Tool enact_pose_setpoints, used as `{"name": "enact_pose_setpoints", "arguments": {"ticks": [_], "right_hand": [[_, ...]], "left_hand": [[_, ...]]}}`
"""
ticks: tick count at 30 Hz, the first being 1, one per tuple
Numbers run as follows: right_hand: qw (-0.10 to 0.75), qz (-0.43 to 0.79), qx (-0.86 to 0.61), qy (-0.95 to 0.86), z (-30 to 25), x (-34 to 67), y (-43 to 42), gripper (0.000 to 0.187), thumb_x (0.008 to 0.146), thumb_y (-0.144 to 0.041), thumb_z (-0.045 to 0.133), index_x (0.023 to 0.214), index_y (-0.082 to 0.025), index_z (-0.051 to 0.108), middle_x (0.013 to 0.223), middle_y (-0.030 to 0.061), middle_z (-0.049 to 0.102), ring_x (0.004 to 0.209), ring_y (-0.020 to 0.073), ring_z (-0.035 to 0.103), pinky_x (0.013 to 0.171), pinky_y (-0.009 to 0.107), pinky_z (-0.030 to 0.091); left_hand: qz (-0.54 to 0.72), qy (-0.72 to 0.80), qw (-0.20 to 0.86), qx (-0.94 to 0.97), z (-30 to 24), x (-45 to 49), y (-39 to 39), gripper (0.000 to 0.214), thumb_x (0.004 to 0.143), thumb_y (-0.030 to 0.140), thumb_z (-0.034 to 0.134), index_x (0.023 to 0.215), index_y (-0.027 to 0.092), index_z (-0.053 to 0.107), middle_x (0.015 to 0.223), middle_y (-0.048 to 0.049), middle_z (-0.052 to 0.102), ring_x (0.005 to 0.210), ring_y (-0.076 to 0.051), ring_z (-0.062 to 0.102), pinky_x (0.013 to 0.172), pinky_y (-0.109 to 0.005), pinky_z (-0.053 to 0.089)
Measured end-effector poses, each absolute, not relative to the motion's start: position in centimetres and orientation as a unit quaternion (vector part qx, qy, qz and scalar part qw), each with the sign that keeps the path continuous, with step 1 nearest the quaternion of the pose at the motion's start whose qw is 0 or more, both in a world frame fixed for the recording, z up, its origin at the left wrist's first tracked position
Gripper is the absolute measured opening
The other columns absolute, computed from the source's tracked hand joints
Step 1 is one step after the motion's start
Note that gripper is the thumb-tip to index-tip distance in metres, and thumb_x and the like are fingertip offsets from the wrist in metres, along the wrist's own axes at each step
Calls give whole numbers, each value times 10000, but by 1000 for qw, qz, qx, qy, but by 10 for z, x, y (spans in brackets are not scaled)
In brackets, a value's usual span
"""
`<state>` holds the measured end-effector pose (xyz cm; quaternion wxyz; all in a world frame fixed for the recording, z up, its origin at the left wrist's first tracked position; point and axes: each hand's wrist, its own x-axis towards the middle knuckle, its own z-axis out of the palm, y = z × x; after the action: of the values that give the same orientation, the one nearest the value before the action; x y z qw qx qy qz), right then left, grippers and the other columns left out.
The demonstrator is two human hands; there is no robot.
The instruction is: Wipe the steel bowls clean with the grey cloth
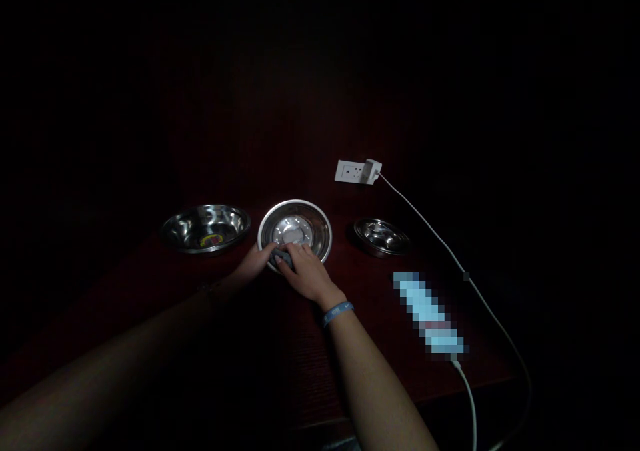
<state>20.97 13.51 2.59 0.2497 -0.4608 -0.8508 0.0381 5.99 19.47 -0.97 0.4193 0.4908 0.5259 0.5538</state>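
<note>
A steel bowl stands tilted toward me in the middle of a dark red table. My left hand grips its near rim on the left side. My right hand, with a blue wristband, presses a grey cloth against the bowl's near rim, fingers curled over it. Both hands meet at the rim.
A second steel bowl with a red and yellow label lies to the left, a smaller one to the right. A lit phone lies at the right on a white cable running to a wall socket. The surroundings are dark.
</note>
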Motion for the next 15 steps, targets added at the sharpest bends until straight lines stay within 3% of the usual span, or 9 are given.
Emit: {"name": "enact_pose_setpoints", "arguments": {"ticks": [6, 10, 15], "right_hand": [[194, -56, -480, -854, 27, 215, 138, 250, 935, -321, 503, 1128, -205, 611, 1106, 67, 652, 1099, 239, 504, 996, 406, 346], [168, -93, -513, -837, 26, 218, 140, 233, 905, -282, 534, 1090, -183, 635, 1157, 88, 644, 1131, 256, 486, 1031, 429, 320], [191, -121, -556, -800, 23, 219, 141, 267, 901, -150, 471, 1108, -136, 639, 1241, 135, 607, 1212, 262, 439, 1131, 471, 196]], "left_hand": [[554, 546, 441, 448, -8, 63, 193, 231, 733, 208, 617, 945, 136, 674, 915, -97, 752, 981, -264, 690, 955, -398, 501], [569, 532, 453, 435, -9, 64, 196, 317, 698, 127, 642, 1013, 141, 662, 922, -80, 754, 994, -255, 688, 981, -406, 487], [566, 530, 472, 419, -11, 63, 198, 406, 678, 59, 626, 1075, 138, 654, 881, -67, 752, 955, -253, 700, 982, -429, 487]]}}
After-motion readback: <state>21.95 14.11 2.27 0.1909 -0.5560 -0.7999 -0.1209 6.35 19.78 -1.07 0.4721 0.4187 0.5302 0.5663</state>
